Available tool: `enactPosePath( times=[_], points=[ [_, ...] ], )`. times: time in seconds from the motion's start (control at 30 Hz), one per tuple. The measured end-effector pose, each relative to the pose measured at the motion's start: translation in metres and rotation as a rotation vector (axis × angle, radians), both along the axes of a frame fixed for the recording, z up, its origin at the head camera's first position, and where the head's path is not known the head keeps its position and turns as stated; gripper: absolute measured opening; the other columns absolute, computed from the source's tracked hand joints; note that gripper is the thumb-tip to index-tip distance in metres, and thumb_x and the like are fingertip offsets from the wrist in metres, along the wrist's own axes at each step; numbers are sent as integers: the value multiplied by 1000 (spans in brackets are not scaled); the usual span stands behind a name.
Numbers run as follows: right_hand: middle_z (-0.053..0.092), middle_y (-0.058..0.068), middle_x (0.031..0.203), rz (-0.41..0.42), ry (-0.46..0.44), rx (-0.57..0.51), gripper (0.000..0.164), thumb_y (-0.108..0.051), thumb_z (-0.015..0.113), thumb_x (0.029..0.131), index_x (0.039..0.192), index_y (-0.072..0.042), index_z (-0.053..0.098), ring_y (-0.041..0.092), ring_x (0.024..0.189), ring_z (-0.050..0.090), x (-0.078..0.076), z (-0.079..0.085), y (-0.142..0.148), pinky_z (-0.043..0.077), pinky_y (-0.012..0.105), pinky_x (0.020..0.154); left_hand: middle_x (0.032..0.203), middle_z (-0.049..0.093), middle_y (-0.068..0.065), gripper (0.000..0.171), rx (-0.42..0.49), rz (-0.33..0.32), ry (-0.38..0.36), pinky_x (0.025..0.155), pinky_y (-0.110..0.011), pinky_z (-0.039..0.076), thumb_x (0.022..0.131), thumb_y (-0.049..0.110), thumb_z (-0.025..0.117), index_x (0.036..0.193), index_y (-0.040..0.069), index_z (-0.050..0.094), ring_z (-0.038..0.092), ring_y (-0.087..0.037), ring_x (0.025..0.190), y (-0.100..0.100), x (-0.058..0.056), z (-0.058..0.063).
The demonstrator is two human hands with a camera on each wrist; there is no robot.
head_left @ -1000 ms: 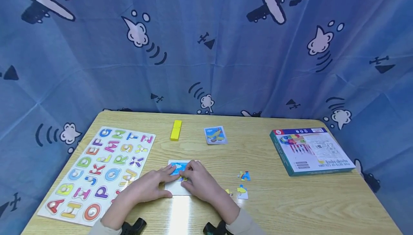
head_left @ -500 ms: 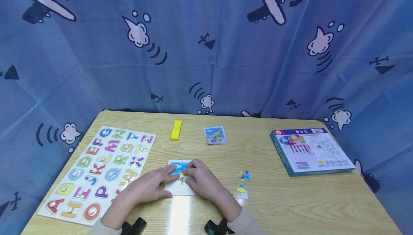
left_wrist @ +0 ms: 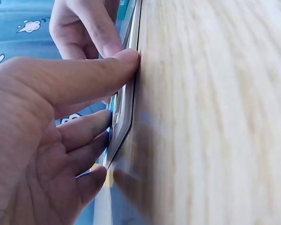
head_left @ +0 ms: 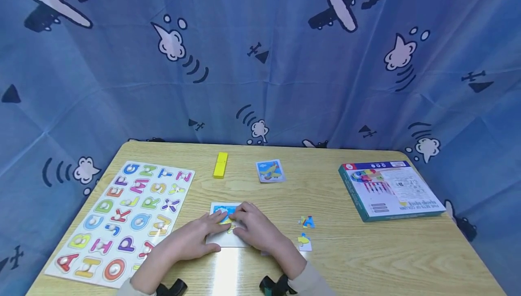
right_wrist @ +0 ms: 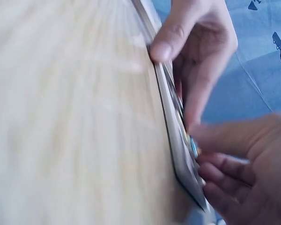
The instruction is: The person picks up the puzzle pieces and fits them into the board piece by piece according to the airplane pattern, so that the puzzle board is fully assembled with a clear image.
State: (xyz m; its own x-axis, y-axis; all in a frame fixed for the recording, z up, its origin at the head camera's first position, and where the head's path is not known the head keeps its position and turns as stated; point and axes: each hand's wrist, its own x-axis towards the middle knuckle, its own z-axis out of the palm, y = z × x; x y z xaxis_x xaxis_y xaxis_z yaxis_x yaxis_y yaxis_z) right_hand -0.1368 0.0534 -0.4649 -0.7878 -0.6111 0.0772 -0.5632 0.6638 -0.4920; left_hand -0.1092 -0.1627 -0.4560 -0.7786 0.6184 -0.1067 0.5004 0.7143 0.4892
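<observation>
A small white puzzle board [head_left: 228,242] lies flat at the table's front, with part of a blue sky picture [head_left: 220,208] along its far side. My left hand [head_left: 191,238] rests on it, fingers fairly straight over the picture and thumb at the near edge. From the other side my right hand [head_left: 260,229] pinches a small jigsaw piece [right_wrist: 193,146] between thumb and fingertips, low over the board. Its blue and yellow colours show in the right wrist view; the fingers hide most of it. Right of the forearm lie loose jigsaw pieces [head_left: 304,241].
An alphabet board [head_left: 132,219] covers the table's left side. Farther back are a yellow block [head_left: 220,165] and a small picture card [head_left: 270,171] of a yellow airplane. A flat toy box [head_left: 392,190] lies at the right. A blue curtain hangs behind the table.
My left fingers have shifted slightly right over the picture. The right hand has moved a little with the piece, and its forearm now covers a yellow piece seen earlier. The head view has tilted slightly.
</observation>
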Motion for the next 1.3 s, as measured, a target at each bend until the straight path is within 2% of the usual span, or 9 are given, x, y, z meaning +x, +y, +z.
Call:
enactPosePath(
  times=[0.17, 0.27, 0.47, 0.53, 0.7, 0.9, 1.07, 1.3],
  points=[
    [58, 3, 125, 17, -68, -17, 40, -20, 65, 90, 127, -9, 60, 19, 118, 54, -2, 12, 17, 47, 37, 100, 152, 36, -6, 52, 22, 12, -18, 109, -52, 34, 87, 31, 68, 135, 18, 55, 32, -32, 140, -2, -1, -2],
    [57, 4, 127, -25, -95, -47, 42, -20, 66, 89, 129, -8, 58, 21, 120, 54, -2, 17, 36, 47, 40, 100, 151, 37, -6, 51, 28, 19, -18, 109, -52, 35, 86, 31, 68, 135, 18, 56, 33, -31, 139, -1, -1, -3],
    [59, 5, 126, -134, -72, -96, 42, -16, 69, 86, 127, -7, 60, 25, 119, 56, 0, 22, 81, 48, 44, 98, 150, 38, -6, 51, 33, 31, -25, 109, -52, 34, 86, 30, 68, 134, 17, 56, 32, -31, 140, 0, 2, -4],
    [59, 5, 126, -175, -89, -106, 42, -15, 69, 86, 126, -7, 60, 26, 120, 55, 2, 23, 95, 47, 45, 99, 150, 38, -5, 51, 34, 31, -28, 109, -52, 34, 86, 30, 68, 134, 18, 56, 32, -30, 140, 0, 2, -4],
    [58, 2, 128, -198, -126, -98, 42, -18, 67, 88, 129, -11, 59, 26, 122, 54, 2, 20, 131, 46, 47, 99, 151, 37, -4, 52, 39, 31, -30, 109, -53, 33, 86, 31, 68, 135, 19, 55, 31, -30, 140, 1, 0, -6],
    [58, 0, 126, -208, -140, -95, 41, -19, 66, 89, 128, -11, 59, 23, 115, 56, 1, 14, 161, 47, 45, 98, 151, 37, -4, 52, 44, 33, -42, 109, -53, 33, 87, 32, 68, 135, 20, 55, 31, -31, 140, 0, 0, -7],
    [59, -1, 120, -180, -127, -83, 39, -21, 68, 87, 125, -12, 62, 21, 112, 54, -2, 8, 175, 47, 41, 97, 151, 37, -4, 52, 48, 36, -35, 110, -52, 32, 86, 30, 69, 135, 19, 55, 31, -29, 141, -1, -1, -6],
    [55, -7, 111, -176, -114, -105, 29, -24, 69, 87, 116, -21, 67, 15, 106, 51, -6, -6, 179, 46, 32, 93, 150, 38, -4, 52, 48, 30, -31, 110, -51, 32, 86, 30, 69, 135, 19, 55, 32, -29, 140, -2, -2, -5]
  ],
)
